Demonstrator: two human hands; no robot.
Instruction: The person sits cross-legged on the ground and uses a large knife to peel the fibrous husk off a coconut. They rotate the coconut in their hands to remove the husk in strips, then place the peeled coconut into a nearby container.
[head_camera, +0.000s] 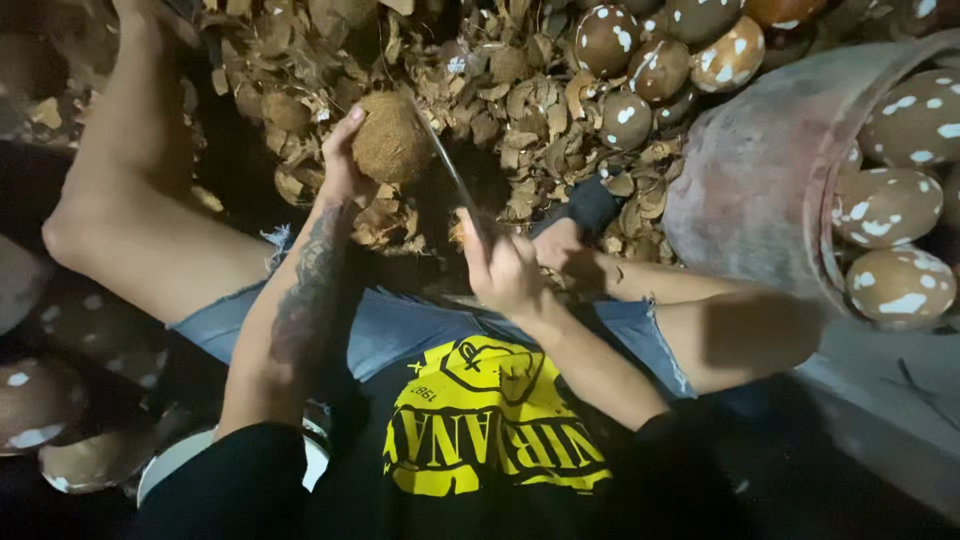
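Both forearms reach forward from the chest over bent knees in denim shorts. Left hand (342, 160), wrist cocked, fingers wrapped round a brown husked coconut (391, 138), holding it up above the heap of shell chips (520, 110). Right hand (505, 270) fisted tight on the handle of a long knife (450, 175), blade angled up, touching the coconut's right side; spotted peeled coconuts fill a tilted bucket (760, 170) right

I'm sat on the floor of a coconut-husking work spot. Husk scraps (530, 110) heaped just past my hands, peeled brown-and-white coconuts (650, 60) piled beyond on the right, more in a tipped tub (760, 170) right of my right hand, others by my left.
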